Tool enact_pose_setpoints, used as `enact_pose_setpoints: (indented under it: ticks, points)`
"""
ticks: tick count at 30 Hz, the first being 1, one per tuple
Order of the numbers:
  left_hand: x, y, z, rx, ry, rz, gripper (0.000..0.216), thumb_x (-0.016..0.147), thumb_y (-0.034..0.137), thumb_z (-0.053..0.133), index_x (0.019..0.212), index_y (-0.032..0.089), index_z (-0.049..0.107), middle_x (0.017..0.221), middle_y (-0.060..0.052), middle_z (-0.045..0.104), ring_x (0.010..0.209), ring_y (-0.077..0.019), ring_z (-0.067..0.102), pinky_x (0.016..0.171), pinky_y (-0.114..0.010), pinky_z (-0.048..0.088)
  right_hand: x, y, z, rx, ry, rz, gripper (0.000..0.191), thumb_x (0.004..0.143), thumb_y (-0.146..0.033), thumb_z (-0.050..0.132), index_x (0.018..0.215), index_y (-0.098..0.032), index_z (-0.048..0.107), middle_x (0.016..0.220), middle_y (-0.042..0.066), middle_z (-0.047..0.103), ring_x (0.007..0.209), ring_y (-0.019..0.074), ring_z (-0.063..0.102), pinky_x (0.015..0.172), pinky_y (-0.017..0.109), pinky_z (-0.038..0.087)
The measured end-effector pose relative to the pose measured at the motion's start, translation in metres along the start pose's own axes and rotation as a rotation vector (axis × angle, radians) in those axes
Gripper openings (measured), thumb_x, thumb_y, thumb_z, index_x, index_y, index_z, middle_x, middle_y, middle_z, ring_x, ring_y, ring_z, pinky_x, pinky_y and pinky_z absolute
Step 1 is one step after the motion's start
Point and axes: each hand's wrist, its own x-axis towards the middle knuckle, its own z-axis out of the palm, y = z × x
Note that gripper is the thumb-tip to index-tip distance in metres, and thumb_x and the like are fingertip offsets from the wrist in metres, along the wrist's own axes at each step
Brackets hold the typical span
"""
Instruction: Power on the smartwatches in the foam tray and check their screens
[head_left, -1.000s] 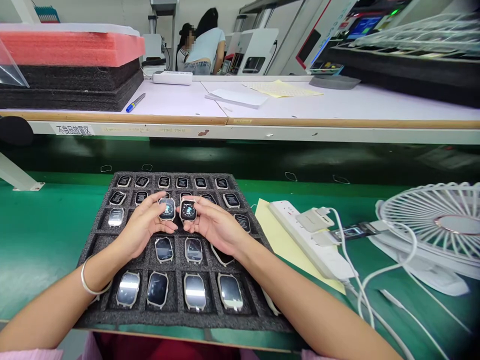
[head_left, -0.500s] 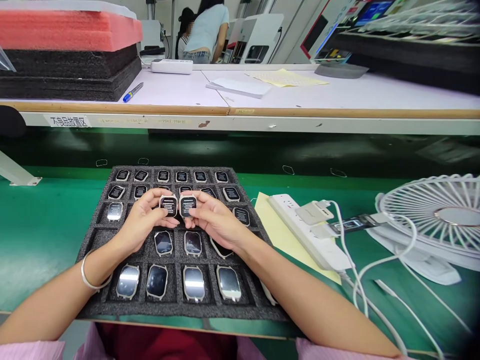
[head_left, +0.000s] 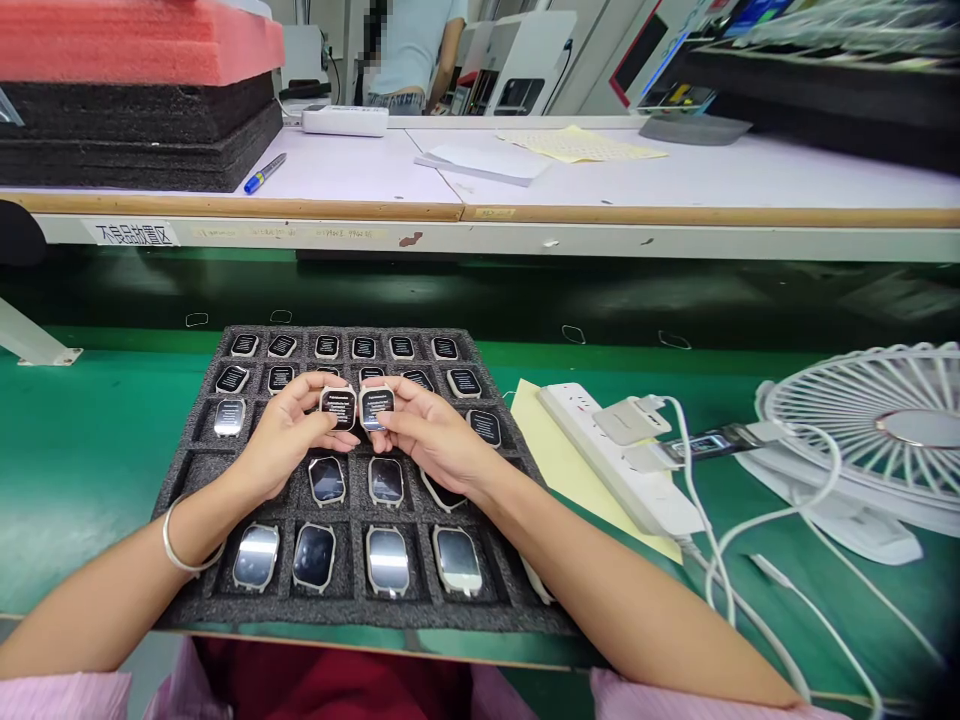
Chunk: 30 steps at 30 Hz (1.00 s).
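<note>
My left hand (head_left: 294,430) grips a strapless smartwatch (head_left: 339,402) by its edges, the thumb at the lower part of its lit screen. Beside it, my right hand (head_left: 420,425) pinches a second smartwatch (head_left: 375,402), the thumb across its lower screen. Both screens show lines of white text on black, too small to read. The two watches are held close together above a black foam tray (head_left: 360,615) with square compartments. Several more watch bodies lie in it: the far rows have text on their screens, while nearer ones, such as this watch (head_left: 313,557), look dark or reflective.
Right of the tray are yellow paper (head_left: 529,425), a white power strip (head_left: 607,450) with chargers, loose white cables (head_left: 780,575) and a white fan (head_left: 885,430). A shelf (head_left: 315,180) behind holds foam stacks (head_left: 135,120), a pen (head_left: 265,174) and papers. A person (head_left: 409,50) stands beyond.
The right thumb has shifted slightly up on its watch's screen. The view has tilted down a little, and the person in the background stands more upright. Both watches stay in my hands.
</note>
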Motion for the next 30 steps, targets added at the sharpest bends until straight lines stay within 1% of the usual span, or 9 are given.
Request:
enact_pose_setpoints:
  ticks: [6, 10, 13, 15, 17, 23, 25, 27, 30]
  points:
    - [0.0005, -0.0006, 0.0009, -0.002, 0.012, -0.005, 0.028, 0.077, 0.017, 0.069, 0.103, 0.018, 0.059, 0.095, 0.001, 0.067, 0.061, -0.0146, 0.074, 0.064, -0.026, 0.063, -0.0003, 0.0004, 0.0009, 0.004, -0.004, -0.004, 0.039, 0.075, -0.019, 0.074, 0.112, -0.021, 0.062, 0.082, -0.002, 0.065, 0.060, 0.0106, 0.060, 0.063, 0.029, 0.044]
    - [0.0016, 0.0006, -0.0013, -0.105, 0.013, -0.061, 0.042, 0.076, 0.014, 0.067, 0.117, 0.018, 0.057, 0.096, -0.001, 0.069, 0.067, -0.0151, 0.074, 0.069, -0.028, 0.063, 0.0003, -0.0005, -0.0004, 0.076, 0.007, 0.015, 0.042, 0.074, -0.019, 0.077, 0.113, -0.021, 0.062, 0.091, 0.001, 0.068, 0.063, 0.0108, 0.060, 0.063, 0.028, 0.046]
    - [0.0027, 0.0030, -0.0024, -0.184, 0.001, -0.125, 0.052, 0.074, 0.011, 0.066, 0.125, 0.016, 0.053, 0.095, -0.003, 0.070, 0.065, -0.0149, 0.073, 0.063, -0.026, 0.060, 0.0010, -0.0026, -0.0013, 0.129, 0.043, 0.062, 0.046, 0.070, -0.019, 0.079, 0.113, -0.022, 0.060, 0.097, 0.003, 0.070, 0.060, 0.0103, 0.060, 0.058, 0.027, 0.047]
    - [0.0029, 0.0041, -0.0022, -0.190, -0.022, -0.136, 0.054, 0.073, 0.009, 0.067, 0.125, 0.016, 0.053, 0.095, -0.004, 0.071, 0.064, -0.0142, 0.072, 0.060, -0.024, 0.058, 0.0009, -0.0040, -0.0013, 0.130, 0.064, 0.083, 0.049, 0.069, -0.018, 0.079, 0.114, -0.022, 0.059, 0.095, 0.003, 0.070, 0.057, 0.0100, 0.060, 0.053, 0.025, 0.045]
    - [0.0026, 0.0040, -0.0016, -0.173, -0.040, -0.112, 0.053, 0.072, 0.007, 0.067, 0.123, 0.017, 0.054, 0.093, -0.003, 0.071, 0.065, -0.0141, 0.072, 0.063, -0.025, 0.058, 0.0004, -0.0047, -0.0006, 0.110, 0.065, 0.078, 0.051, 0.067, -0.016, 0.079, 0.114, -0.022, 0.059, 0.093, 0.001, 0.069, 0.055, 0.0098, 0.059, 0.051, 0.024, 0.043]
    - [0.0016, 0.0009, -0.0002, -0.091, -0.030, -0.063, 0.044, 0.072, 0.011, 0.072, 0.112, 0.019, 0.056, 0.094, -0.001, 0.070, 0.065, -0.0151, 0.074, 0.066, -0.027, 0.060, -0.0003, -0.0039, 0.0029, 0.028, 0.069, 0.016, 0.055, 0.063, -0.010, 0.078, 0.112, -0.022, 0.058, 0.090, -0.002, 0.067, 0.055, 0.0070, 0.056, 0.051, 0.022, 0.040]
    - [0.0017, 0.0009, 0.0002, -0.086, -0.026, -0.064, 0.035, 0.077, 0.018, 0.071, 0.110, 0.019, 0.057, 0.090, -0.001, 0.071, 0.062, -0.0153, 0.073, 0.064, -0.028, 0.061, 0.0003, -0.0043, 0.0034, 0.031, 0.063, 0.026, 0.049, 0.065, -0.015, 0.080, 0.108, -0.022, 0.057, 0.088, -0.001, 0.068, 0.052, 0.0061, 0.053, 0.049, 0.021, 0.037]
    - [0.0019, 0.0017, 0.0005, -0.094, -0.028, -0.076, 0.028, 0.083, 0.025, 0.066, 0.109, 0.018, 0.058, 0.086, -0.002, 0.071, 0.060, -0.0162, 0.073, 0.062, -0.028, 0.061, 0.0008, -0.0053, 0.0033, 0.064, 0.057, 0.042, 0.040, 0.072, -0.028, 0.080, 0.105, -0.021, 0.058, 0.083, -0.001, 0.067, 0.049, 0.0065, 0.050, 0.047, 0.021, 0.033]
    - [0.0021, 0.0031, 0.0006, -0.107, -0.035, -0.098, 0.026, 0.085, 0.027, 0.061, 0.109, 0.017, 0.058, 0.086, -0.003, 0.071, 0.060, -0.0181, 0.074, 0.061, -0.030, 0.061, 0.0011, -0.0064, 0.0023, 0.117, 0.057, 0.055, 0.037, 0.077, -0.042, 0.076, 0.102, -0.021, 0.059, 0.078, 0.000, 0.066, 0.047, 0.0080, 0.050, 0.045, 0.022, 0.031]
